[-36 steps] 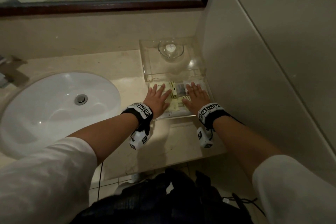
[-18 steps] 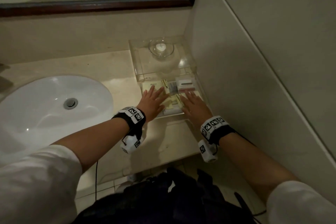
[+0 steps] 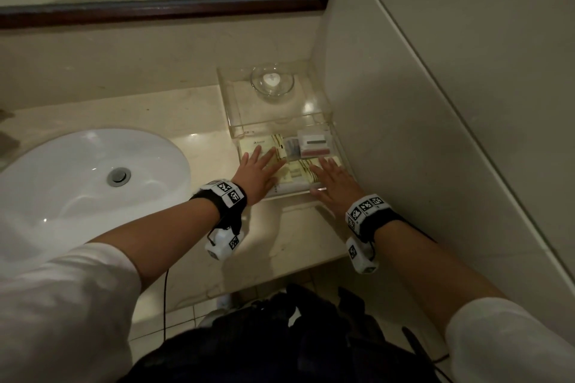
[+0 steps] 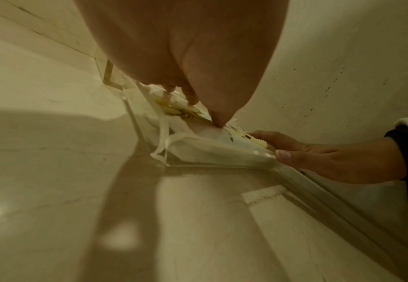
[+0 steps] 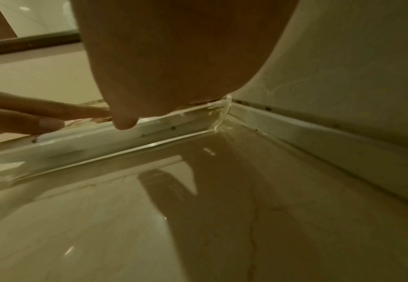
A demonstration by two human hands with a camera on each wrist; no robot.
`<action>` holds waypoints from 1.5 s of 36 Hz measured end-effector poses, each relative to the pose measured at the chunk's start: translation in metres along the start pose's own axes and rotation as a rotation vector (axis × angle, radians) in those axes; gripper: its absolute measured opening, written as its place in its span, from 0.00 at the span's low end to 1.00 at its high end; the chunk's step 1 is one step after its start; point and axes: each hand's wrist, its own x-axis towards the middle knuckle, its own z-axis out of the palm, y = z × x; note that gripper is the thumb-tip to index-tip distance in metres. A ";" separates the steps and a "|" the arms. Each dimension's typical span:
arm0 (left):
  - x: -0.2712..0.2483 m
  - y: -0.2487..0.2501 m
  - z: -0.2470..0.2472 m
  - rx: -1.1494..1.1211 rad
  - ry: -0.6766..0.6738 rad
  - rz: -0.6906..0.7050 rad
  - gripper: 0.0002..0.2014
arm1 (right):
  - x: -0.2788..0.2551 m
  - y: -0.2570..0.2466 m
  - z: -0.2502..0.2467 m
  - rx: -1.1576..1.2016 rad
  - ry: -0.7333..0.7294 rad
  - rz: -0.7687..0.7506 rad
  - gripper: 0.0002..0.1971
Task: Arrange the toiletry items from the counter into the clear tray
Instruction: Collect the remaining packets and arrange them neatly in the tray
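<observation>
At the near edge of our view we see our dark clothes and our two white sleeves, and our arms reach out over the beige counter (image 3: 174, 115). Our left hand (image 3: 256, 176) lies flat with its fingers spread wide, holding nothing, and it rests on the pale yellow packets (image 3: 281, 154) in the clear tray (image 3: 337, 146). Our right hand (image 3: 331, 185) is flat too, with its fingers straight and spread on the packets at the near right of the tray, and its thumb lies along the tray's front edge. In the left wrist view the left hand's fingertips (image 4: 218, 122) press down on a packet, and the right hand (image 4: 330, 160) comes in from 3 o'clock with its thumb on the tray's rim. In the right wrist view the right hand's thumb (image 5: 124, 124) sits on the front wall of the tray. The tray stands on the counter at 1 o'clock from us, right beside the side wall. Further in, at the tray's far right, sits a small white box (image 3: 314, 144) with a dark stripe. Past that a clear stand (image 3: 236, 102) covers the back of the tray, and a glass bowl (image 3: 272, 82) with a small white thing in it sits on top. The white sink (image 3: 87, 177) is at 10 o'clock. Farthest away, at 12 o'clock, hangs the mirror (image 3: 161, 11) with its dark frame.
</observation>
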 end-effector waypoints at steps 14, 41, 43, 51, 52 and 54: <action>-0.001 -0.002 -0.005 -0.089 0.123 -0.057 0.31 | -0.004 -0.003 -0.012 0.223 0.100 0.045 0.43; -0.029 -0.007 -0.013 -0.077 0.214 0.059 0.15 | -0.020 -0.021 -0.019 1.289 0.054 0.726 0.13; -0.028 -0.006 -0.015 -0.027 0.204 0.077 0.14 | -0.018 -0.024 -0.021 1.346 0.055 0.757 0.12; -0.024 0.000 -0.024 0.238 0.165 0.208 0.15 | -0.016 -0.029 -0.027 1.426 0.051 0.848 0.11; -0.025 0.001 -0.025 0.256 0.169 0.214 0.15 | -0.016 -0.029 -0.026 1.431 0.044 0.853 0.11; -0.025 0.003 -0.024 0.285 0.178 0.222 0.14 | -0.016 -0.028 -0.025 1.435 0.038 0.855 0.12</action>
